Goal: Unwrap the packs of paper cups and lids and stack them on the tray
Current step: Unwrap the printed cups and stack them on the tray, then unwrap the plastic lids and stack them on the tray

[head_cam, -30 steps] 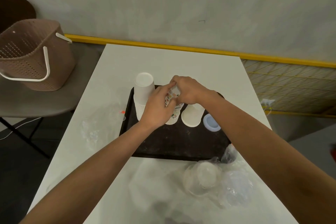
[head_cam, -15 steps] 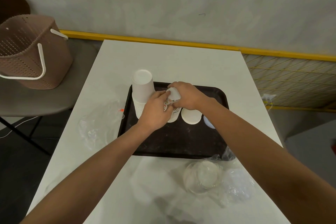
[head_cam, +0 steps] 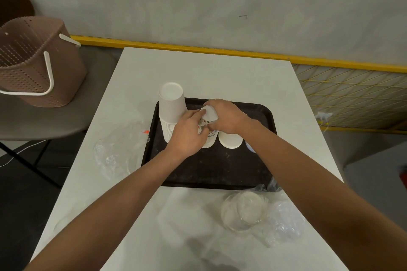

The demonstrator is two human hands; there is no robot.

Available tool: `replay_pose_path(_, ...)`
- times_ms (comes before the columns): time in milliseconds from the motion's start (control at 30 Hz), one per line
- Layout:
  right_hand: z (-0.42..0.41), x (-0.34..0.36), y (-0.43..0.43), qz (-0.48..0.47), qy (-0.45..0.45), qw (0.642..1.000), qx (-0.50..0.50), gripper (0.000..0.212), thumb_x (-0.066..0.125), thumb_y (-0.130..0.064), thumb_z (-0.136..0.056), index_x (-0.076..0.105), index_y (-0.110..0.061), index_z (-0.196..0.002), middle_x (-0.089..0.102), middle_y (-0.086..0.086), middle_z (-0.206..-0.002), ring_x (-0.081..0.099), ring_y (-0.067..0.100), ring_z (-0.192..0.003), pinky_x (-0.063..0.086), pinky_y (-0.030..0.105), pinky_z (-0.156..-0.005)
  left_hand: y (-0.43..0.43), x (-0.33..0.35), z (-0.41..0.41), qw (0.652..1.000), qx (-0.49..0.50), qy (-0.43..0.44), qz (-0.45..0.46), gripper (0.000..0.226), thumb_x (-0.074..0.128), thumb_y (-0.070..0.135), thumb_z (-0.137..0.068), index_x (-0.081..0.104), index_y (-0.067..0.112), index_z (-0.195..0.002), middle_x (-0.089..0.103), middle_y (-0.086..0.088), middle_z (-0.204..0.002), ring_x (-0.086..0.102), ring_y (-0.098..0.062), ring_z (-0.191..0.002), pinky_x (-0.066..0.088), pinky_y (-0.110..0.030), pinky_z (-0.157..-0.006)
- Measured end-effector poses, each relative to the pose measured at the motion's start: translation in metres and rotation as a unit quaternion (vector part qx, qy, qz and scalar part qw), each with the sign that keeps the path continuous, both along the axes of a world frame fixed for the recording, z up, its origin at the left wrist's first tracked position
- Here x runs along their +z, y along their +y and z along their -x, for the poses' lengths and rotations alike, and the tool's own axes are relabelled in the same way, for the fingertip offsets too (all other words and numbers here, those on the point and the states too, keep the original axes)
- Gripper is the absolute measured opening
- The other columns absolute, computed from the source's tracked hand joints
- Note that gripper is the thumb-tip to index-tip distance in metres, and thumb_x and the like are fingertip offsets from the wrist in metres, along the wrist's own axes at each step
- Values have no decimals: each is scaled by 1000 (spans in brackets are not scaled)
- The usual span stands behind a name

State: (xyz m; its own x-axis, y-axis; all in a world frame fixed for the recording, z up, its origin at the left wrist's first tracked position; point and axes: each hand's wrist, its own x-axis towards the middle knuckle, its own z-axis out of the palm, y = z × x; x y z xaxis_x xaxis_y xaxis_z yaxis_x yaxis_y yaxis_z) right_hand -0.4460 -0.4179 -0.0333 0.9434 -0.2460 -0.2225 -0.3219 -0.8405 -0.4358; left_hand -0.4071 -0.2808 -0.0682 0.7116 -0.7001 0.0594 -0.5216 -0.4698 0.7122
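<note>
While both hands clasp it, the stack of printed paper cups (head_cam: 208, 121) stands upside down on the black tray (head_cam: 209, 167), between a tall stack of plain white cups (head_cam: 171, 108) and a shorter white stack (head_cam: 230, 140). The left hand (head_cam: 187, 136) has its grip curled round the side; the right hand (head_cam: 226, 116) has its grip clamped over the top. A wrapped pack of lids (head_cam: 244, 211) lies on the table (head_cam: 198, 68) just in front of the tray.

Matt white paper cups (head_cam: 171, 108) are stacked on a dark, scuffed plastic tray (head_cam: 211, 169); glossy, crinkled clear wrap (head_cam: 119, 149) lies on the smooth white counter (head_cam: 207, 72).
</note>
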Motion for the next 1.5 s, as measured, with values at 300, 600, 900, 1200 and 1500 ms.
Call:
replay_pose_path(300,6,0,2,-9,5,1000,-13,83,77,-22,-74,32,-16,-144,42,6,-143,41,24,-129,34,33,-104,5,4,3,1000,-14,2,-1,53,57,20,-91,42,8,-141,46,-12,-141,42,-24,-130,33,-33,-110)
replay_pose_path(600,29,19,6,33,-62,997,-43,67,71,-27,-82,39,-19,-140,41,5,-141,37,22,-130,34,32,-103,23,20,22,993,18,35,112,48,65,17,-85,51,13,-131,59,1,-127,59,-14,-109,50,-29,-92)
replay_pose_path(900,83,40,41,29,-131,986,-99,55,69,-28,-83,48,-17,-132,52,4,-129,46,20,-120,34,25,-96,51,31,56,990,-18,61,129,58,71,25,-79,50,16,-132,60,1,-127,60,-16,-109,52,-38,-93)
replay_pose_path(1200,133,57,78,27,-165,975,-144,46,65,-35,-86,54,-17,-127,56,4,-126,50,18,-117,39,28,-95,83,33,94,985,-102,88,109,67,73,30,-78,44,24,-138,53,11,-130,53,-13,-116,45,-27,-95)
replay_pose_path(1500,160,41,80,-8,-118,984,-131,46,66,-41,-84,56,-20,-124,60,0,-120,54,15,-109,46,37,-96,89,13,124,982,-154,105,0,92,79,34,-72,27,21,-147,37,2,-149,40,-17,-133,38,-30,-103)
